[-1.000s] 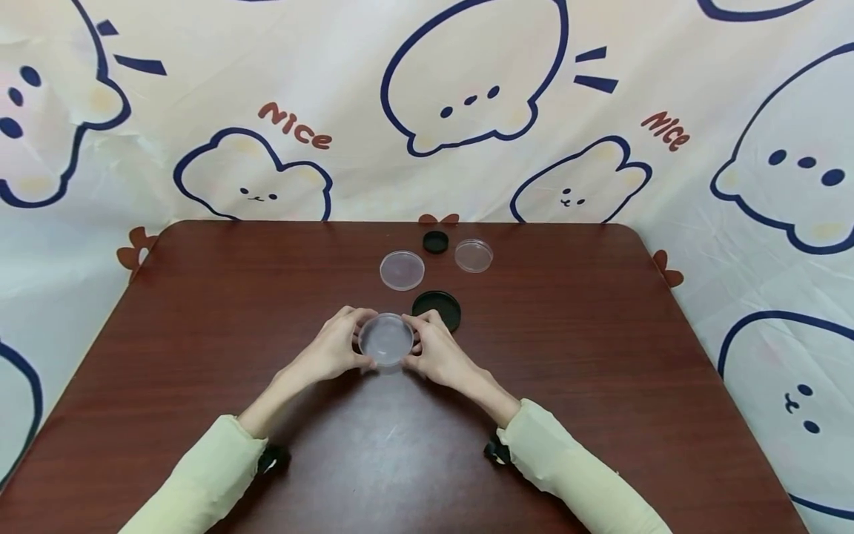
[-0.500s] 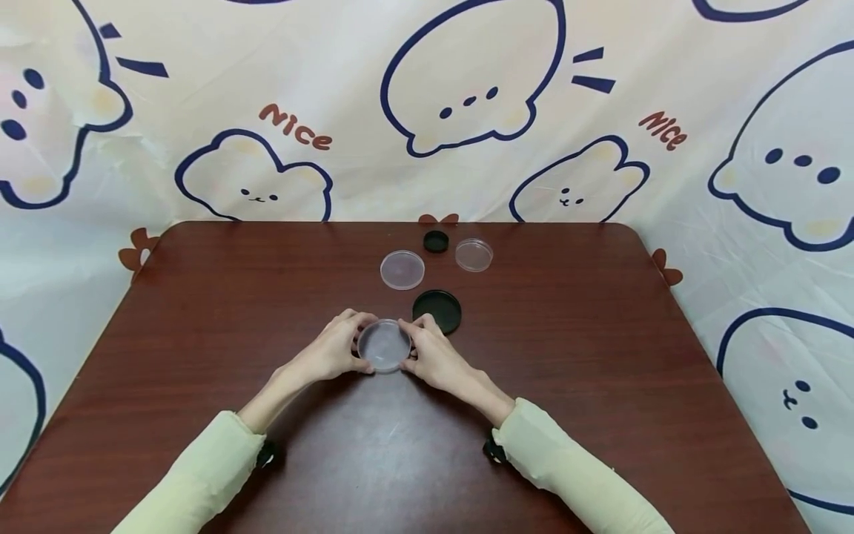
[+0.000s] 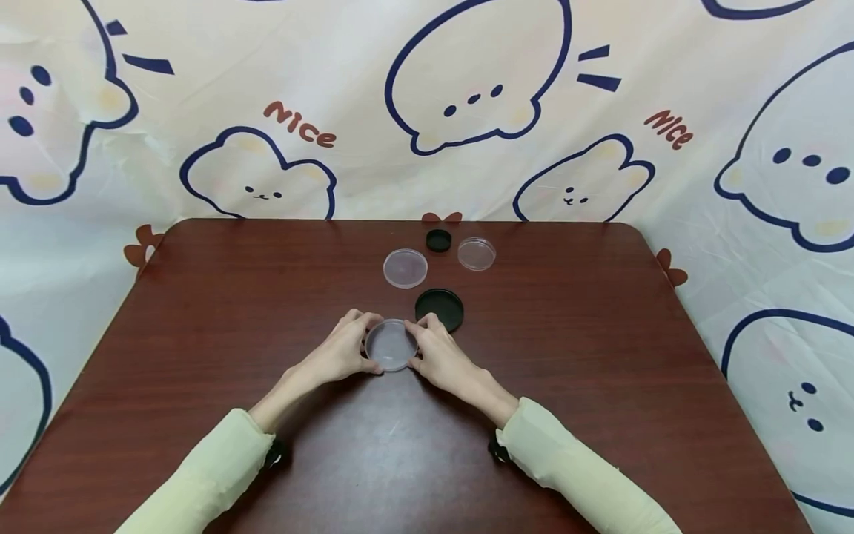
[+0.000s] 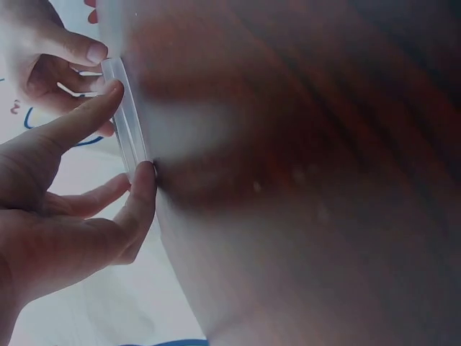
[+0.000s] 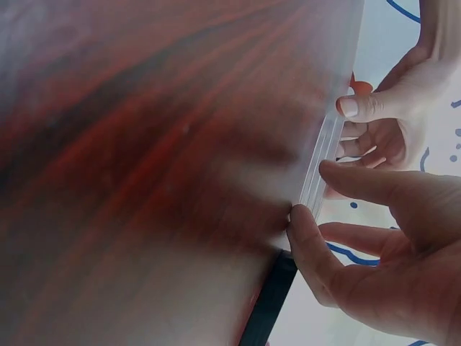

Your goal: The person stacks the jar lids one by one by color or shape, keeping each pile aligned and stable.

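Observation:
A round, clear petri dish (image 3: 391, 345) lies flat on the table between both hands. My left hand (image 3: 342, 347) holds its left side, the thumb on the near rim and the fingers round the far side. On the opposite side, my right hand (image 3: 442, 352) holds the rim the same way. Seen edge-on in the left wrist view, the petri dish (image 4: 128, 119) has a layered wall, with fingertips pressed against it. A black round lid-like disc (image 3: 440, 307) with a raised rim lies just beyond my right hand, which partly covers its near edge.
Farther back on the brown table (image 3: 567, 334) are a clear round dish or lid (image 3: 405, 268), a small black round cap (image 3: 438, 240) and another clear dish (image 3: 477, 254). A printed cloth (image 3: 373, 178) hangs behind the table's far edge.
The petri dish has come slightly toward the person and lies flatter, with both hands still holding its rim. The other discs have stayed in place.

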### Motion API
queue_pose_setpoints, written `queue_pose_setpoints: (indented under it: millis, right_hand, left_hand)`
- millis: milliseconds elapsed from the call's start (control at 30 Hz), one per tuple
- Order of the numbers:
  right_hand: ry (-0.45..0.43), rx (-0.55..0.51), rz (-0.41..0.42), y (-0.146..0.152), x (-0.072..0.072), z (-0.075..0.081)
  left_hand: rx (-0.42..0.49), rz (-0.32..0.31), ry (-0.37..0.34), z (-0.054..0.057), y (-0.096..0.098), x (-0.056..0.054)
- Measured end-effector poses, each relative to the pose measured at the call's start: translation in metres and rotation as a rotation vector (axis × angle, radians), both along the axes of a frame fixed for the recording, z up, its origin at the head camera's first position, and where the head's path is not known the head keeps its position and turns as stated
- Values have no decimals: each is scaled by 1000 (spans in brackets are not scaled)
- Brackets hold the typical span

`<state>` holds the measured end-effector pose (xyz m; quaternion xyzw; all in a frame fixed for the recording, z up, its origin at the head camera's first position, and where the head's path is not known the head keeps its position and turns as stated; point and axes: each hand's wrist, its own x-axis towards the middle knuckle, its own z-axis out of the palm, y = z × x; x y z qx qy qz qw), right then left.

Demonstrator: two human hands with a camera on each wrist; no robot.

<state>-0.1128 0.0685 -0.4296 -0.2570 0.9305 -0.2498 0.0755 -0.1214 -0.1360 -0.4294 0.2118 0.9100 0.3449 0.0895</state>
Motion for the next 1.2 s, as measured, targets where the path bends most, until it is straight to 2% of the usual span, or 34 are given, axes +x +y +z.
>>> queue_pose_setpoints:
  millis: [200, 500, 767, 1000, 1200]
  right_hand:
    - [-9, 37, 0, 0, 1, -2]
    - [-11, -6, 12, 2, 3, 3]
    - [19, -48, 19, 7, 1, 10]
    - [77, -157, 53, 17, -18, 16]
    - [59, -174, 61, 26, -52, 22]
  left_hand:
    - [-3, 10, -20, -1, 4, 1]
    - [-34, -6, 7, -2, 5, 2]
    - [40, -22, -55, 1, -4, -1]
    - [113, -4, -20, 1, -10, -6]
    - [162, 70, 3, 4, -5, -24]
